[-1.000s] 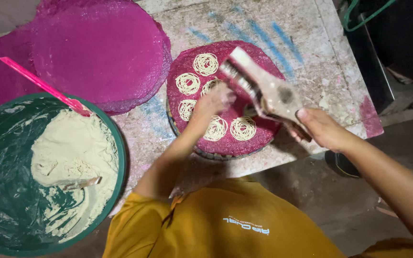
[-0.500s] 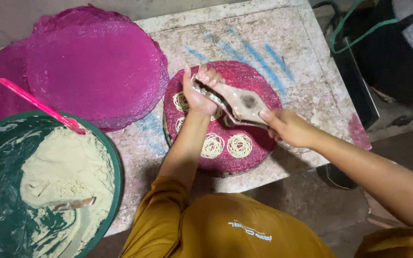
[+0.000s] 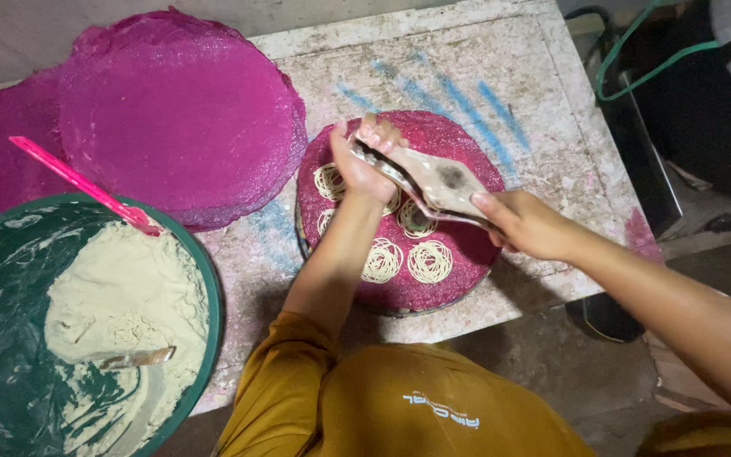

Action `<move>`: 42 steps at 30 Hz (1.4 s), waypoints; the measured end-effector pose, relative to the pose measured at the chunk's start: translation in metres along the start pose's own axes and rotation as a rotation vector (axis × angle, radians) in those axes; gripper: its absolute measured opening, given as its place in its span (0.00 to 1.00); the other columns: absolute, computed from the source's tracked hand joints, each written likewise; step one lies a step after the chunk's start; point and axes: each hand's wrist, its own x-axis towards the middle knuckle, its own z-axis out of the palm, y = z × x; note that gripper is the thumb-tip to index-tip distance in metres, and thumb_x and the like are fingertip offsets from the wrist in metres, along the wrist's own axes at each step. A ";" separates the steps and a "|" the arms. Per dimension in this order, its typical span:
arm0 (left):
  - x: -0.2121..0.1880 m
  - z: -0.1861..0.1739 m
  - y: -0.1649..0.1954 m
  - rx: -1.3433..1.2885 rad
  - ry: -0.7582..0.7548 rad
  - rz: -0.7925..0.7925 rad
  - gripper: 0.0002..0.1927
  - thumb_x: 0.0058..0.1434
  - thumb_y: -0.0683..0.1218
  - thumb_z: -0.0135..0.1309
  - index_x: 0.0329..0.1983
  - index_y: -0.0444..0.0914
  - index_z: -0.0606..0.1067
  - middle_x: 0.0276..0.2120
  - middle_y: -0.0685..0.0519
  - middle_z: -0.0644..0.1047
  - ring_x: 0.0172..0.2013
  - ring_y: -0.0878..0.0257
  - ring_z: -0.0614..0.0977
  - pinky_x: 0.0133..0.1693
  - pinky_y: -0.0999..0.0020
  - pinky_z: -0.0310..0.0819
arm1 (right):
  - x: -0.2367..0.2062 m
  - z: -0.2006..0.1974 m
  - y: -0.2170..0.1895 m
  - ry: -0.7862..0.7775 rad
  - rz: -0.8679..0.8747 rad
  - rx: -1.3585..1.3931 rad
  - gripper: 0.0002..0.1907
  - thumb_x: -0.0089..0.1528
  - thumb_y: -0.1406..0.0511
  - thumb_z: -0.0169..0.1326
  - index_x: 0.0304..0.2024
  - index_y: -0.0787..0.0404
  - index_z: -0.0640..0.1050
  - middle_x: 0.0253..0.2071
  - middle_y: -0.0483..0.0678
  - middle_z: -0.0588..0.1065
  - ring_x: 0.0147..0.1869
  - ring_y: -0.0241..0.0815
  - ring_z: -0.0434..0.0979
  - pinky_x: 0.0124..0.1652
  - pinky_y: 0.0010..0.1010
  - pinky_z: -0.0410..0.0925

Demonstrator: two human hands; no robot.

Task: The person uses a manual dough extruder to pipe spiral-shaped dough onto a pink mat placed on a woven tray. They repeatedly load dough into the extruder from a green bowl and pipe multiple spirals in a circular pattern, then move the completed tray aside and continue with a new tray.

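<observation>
We see soft, even light from above on the pale surface (image 3: 501, 76), with faint shadows under the arms. The right side falls into dimness. The wet green basin (image 3: 10, 355) shows small glints. Focus is sharp, with slight stretching toward the edges.

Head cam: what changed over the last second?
The left hand came up off the noodle coils and took hold of the front end of the press; the right hand kept its grip on the handles. The press swung from over the tray's right side towards its upper left. The pink round tray, green dough basin and pink mats stayed put.
</observation>
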 end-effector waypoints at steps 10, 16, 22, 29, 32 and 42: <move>0.014 0.041 -0.004 -0.011 0.223 -0.110 0.27 0.62 0.65 0.29 0.24 0.40 0.65 0.21 0.51 0.68 0.28 0.57 0.72 0.43 0.58 0.68 | 0.003 -0.013 0.014 0.137 -0.094 0.059 0.30 0.70 0.46 0.38 0.31 0.62 0.76 0.19 0.46 0.70 0.23 0.38 0.69 0.28 0.31 0.64; -0.018 0.021 -0.008 1.231 0.242 -0.671 0.40 0.69 0.68 0.17 0.55 0.33 0.68 0.25 0.52 0.77 0.20 0.64 0.70 0.19 0.68 0.53 | 0.008 -0.009 0.039 0.130 -0.178 0.160 0.27 0.70 0.48 0.40 0.30 0.61 0.74 0.19 0.44 0.69 0.23 0.35 0.67 0.26 0.30 0.63; -0.047 -0.016 -0.013 1.585 -0.014 -0.564 0.47 0.79 0.71 0.17 0.77 0.32 0.66 0.22 0.52 0.65 0.18 0.65 0.68 0.21 0.73 0.68 | 0.016 -0.003 0.052 0.286 -0.191 0.191 0.24 0.71 0.51 0.45 0.29 0.61 0.73 0.20 0.44 0.69 0.23 0.34 0.67 0.26 0.29 0.63; -0.083 0.031 0.004 2.224 -0.320 -0.060 0.32 0.72 0.62 0.35 0.74 0.44 0.60 0.43 0.48 0.83 0.36 0.55 0.84 0.38 0.58 0.78 | -0.011 -0.010 0.092 0.311 -0.278 0.315 0.28 0.73 0.48 0.41 0.30 0.61 0.72 0.22 0.43 0.68 0.25 0.33 0.65 0.27 0.28 0.62; -0.079 0.062 -0.007 1.475 -0.028 -0.141 0.28 0.72 0.60 0.34 0.68 0.42 0.66 0.48 0.48 0.83 0.42 0.56 0.85 0.46 0.59 0.77 | -0.033 -0.010 0.103 0.196 -0.045 0.230 0.33 0.71 0.45 0.37 0.29 0.63 0.76 0.19 0.47 0.71 0.22 0.37 0.67 0.25 0.32 0.62; -0.032 0.030 -0.094 -0.051 0.067 -0.121 0.29 0.74 0.65 0.33 0.23 0.45 0.63 0.18 0.59 0.61 0.22 0.65 0.64 0.38 0.62 0.64 | -0.066 -0.018 0.084 0.170 0.042 0.002 0.31 0.67 0.45 0.39 0.41 0.61 0.81 0.20 0.49 0.72 0.25 0.41 0.73 0.31 0.37 0.68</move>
